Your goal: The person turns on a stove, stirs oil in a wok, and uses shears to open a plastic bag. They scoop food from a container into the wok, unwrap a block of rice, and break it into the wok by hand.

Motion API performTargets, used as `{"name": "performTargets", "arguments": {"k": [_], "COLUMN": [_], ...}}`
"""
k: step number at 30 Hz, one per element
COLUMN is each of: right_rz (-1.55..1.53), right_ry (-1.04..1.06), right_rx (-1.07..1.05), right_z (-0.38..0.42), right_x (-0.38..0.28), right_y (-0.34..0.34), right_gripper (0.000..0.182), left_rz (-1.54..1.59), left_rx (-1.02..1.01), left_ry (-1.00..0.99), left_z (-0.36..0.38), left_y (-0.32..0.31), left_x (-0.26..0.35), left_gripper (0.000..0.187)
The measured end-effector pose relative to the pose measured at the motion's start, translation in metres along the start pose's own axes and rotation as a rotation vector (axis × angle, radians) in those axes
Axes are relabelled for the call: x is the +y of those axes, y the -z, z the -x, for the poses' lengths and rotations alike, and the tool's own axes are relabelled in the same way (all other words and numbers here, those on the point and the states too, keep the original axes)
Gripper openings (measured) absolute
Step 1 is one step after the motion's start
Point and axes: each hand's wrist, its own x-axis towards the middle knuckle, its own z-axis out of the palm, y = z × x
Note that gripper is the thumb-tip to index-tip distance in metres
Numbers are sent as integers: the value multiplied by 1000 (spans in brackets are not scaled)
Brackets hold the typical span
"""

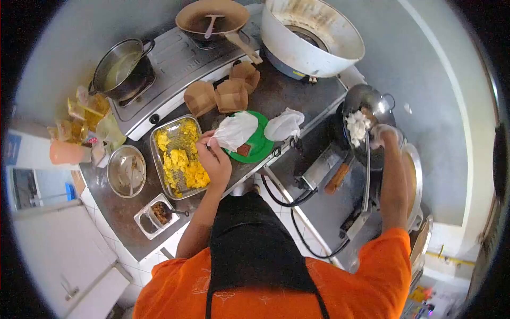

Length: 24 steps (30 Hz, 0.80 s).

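My left hand (214,164) pinches the gathered end of a white plastic bag (237,131), which lies over a green plate (260,139). A reddish-brown piece (244,150) shows on the plate, and a second white bag (285,125) rests at its right edge. Over the dark wok (366,97) at the right is my right hand (386,137), its fingers closed around something whitish and translucent that is hard to make out. White food pieces (357,126) sit in the wok beside it, near a long metal handle (366,178).
Left of my left hand are a glass tray (200,192) of yellow food, a metal bowl (110,173) and a small metal container (142,225). Behind stand brown paper boxes (231,97), a pot (95,80), a pan (183,18) and a large white-rimmed burner (340,40).
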Motion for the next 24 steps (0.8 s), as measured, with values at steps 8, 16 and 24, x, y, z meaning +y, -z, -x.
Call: {"name": "performTargets", "arguments": {"k": [8,16,24], "right_rz": [-595,-445,-630], "right_ry": [-322,-445,-391], "right_rx": [-666,297,440], "right_z": [-19,73,66], "right_x": [4,-22,-39], "right_y": [-48,-10,-30], "right_gripper": [18,30,34], "left_rz": [410,31,-261], "left_rx": [112,-107,-1072], "left_ry": [670,-227,-659], "left_z": [-6,-56,-58], "left_y": [4,-119,-227], "left_x": [1,10,-120], "left_gripper": [29,24,20]}}
